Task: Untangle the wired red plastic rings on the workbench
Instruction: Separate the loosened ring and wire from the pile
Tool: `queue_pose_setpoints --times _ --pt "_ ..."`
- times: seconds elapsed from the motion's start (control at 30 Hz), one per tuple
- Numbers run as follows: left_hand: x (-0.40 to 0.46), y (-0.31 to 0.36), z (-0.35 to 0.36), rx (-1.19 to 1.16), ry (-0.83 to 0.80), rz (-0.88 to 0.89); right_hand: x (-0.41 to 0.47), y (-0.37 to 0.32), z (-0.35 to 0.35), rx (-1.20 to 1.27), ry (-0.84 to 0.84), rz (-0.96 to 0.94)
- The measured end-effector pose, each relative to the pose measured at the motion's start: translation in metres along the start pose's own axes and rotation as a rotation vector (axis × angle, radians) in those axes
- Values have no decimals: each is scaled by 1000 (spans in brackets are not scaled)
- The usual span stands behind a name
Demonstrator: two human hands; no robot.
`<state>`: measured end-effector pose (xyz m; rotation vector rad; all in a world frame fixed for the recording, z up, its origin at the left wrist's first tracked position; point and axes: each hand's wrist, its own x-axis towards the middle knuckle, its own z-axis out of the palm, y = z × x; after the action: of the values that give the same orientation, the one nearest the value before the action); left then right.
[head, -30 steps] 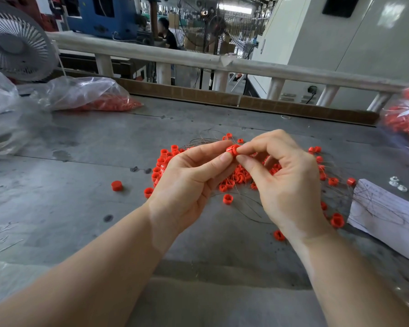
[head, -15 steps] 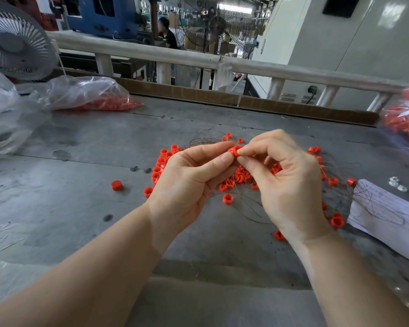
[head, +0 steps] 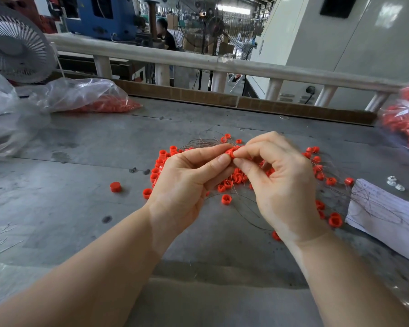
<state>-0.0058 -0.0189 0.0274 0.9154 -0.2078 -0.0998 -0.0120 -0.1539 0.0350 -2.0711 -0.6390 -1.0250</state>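
Both hands up over desk (head: 57, 185), mid-pile. Left hand (head: 187, 182) pinching one red ring (head: 230, 152) btw thumb and forefinger; right hand (head: 279, 182) pinching same ring from other side, other fingers curled. So both grips clenched on that ring, held just above rest of rings (head: 232, 180), which lie spread on desk under and around hands, threaded through thin wires (head: 243, 206). Prob. step: working ring free of its wire; most of pile looks not yet sorted. Risks, as judged: pulling too hard w/ wire still looped thru could drag neighbouring rings along and tighten knot; small smooth ring could pop out of fingertips and roll off; thin wire could kink or prick a finger. Hands hide wire at ring, so can't tell how it's caught. Around: one loose cap (head: 115, 187) well left of pile, another (head: 147, 193) just beside left wrist; paper sheet (head: 387, 213) at right w/ wires trailing over it, near enough to snag; few small clear bits (head: 392, 182) beyond sheet; bag of red parts (head: 92, 97) far left, another bag (head: 406, 119) at right edge; fan (head: 14, 46) back left; rail (head: 198, 61) behind desk.
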Motion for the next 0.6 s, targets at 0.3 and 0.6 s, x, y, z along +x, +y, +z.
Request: queue_pose_setpoints --times 0.3,0.6 --pt "1 1 -2 6 -41 -5 1 -1 -1 31 -6 37" --pt "0 4 -2 -7 -40 -3 2 -3 -2 90 -16 36"
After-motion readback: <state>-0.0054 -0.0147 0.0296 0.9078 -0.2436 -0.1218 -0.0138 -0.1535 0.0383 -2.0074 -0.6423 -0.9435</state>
